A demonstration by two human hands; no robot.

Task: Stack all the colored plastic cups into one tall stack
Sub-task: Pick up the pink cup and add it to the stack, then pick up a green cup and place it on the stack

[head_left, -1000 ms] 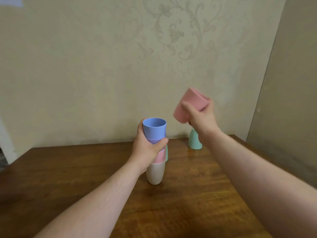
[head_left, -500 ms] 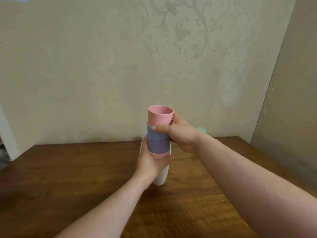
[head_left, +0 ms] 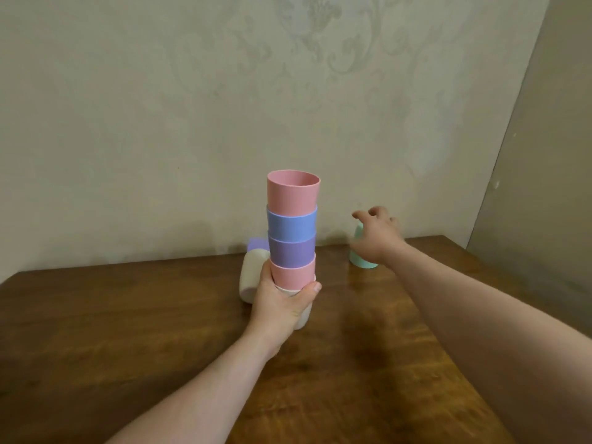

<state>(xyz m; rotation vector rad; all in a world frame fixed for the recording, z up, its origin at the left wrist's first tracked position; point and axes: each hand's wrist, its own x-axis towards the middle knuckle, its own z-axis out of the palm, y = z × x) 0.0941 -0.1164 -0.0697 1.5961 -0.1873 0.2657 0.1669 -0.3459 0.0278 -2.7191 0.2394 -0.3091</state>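
A cup stack (head_left: 291, 238) stands upright on the wooden table (head_left: 128, 315): cream at the bottom, then pink, purple, blue, and a pink cup (head_left: 292, 195) on top. My left hand (head_left: 282, 304) grips the stack's cream base. My right hand (head_left: 376, 235) hovers with fingers spread over an upside-down mint cup (head_left: 360, 254) at the back right, partly hiding it. Behind the stack sit a cream cup (head_left: 251, 277) and a purple cup (head_left: 256, 244), both upside down and partly hidden.
A patterned beige wall (head_left: 192, 123) runs close behind the table. A plain panel (head_left: 544, 187) stands at the right, past the table's right edge. Bare wood lies to the left and in front of the stack.
My right hand set the pink cup on top of the stack, let it go, and moved right to the mint cup. My left hand slid down to the stack's base.
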